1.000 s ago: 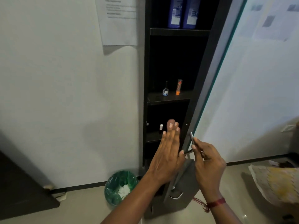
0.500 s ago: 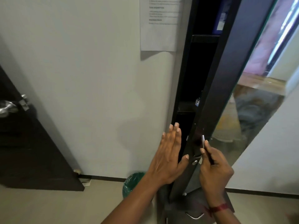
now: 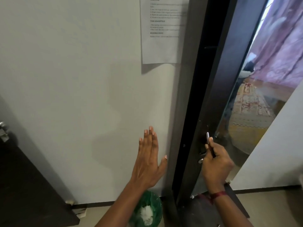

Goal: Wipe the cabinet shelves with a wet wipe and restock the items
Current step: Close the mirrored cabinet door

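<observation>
Pinching a slim metal handle (image 3: pixel 207 138) with the right hand (image 3: pixel 216 167), on the glossy, mirrored cabinet door (image 3: pixel 213 95). Holding the left hand (image 3: pixel 148 163) flat, fingers straight and released, before the smooth white wall (image 3: pixel 73 79). Only a narrow dark gap beside the door edge. Crumpled white wipe (image 3: pixel 146 213) in the round green bin (image 3: pixel 156 208) below.

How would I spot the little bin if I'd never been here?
Find the tall dark cabinet against the white wall. Look down to the floor just left of its foot. The bin is the only round green thing there, with crumpled white stuff inside.
</observation>
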Demonstrator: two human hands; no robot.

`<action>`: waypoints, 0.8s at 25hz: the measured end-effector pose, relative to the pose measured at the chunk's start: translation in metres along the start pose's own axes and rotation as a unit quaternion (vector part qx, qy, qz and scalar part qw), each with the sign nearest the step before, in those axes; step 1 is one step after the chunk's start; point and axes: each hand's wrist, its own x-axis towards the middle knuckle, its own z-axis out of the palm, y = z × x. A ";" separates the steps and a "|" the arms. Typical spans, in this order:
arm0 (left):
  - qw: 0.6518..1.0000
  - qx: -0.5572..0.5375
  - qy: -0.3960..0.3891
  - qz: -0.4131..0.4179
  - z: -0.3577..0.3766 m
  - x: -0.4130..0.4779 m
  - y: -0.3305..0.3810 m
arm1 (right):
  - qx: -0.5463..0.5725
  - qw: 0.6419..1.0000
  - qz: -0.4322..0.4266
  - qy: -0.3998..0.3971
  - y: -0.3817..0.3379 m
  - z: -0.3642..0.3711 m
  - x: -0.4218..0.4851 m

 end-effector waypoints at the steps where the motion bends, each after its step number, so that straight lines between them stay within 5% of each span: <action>1: 1.000 0.001 0.003 -0.001 -0.002 0.000 -0.008 | -0.005 1.000 -0.002 0.003 -0.001 0.005 0.001; 20: 1.000 -0.011 -0.011 -0.014 -0.010 -0.016 -0.044 | -0.110 0.990 -0.077 -0.035 0.006 0.042 -0.005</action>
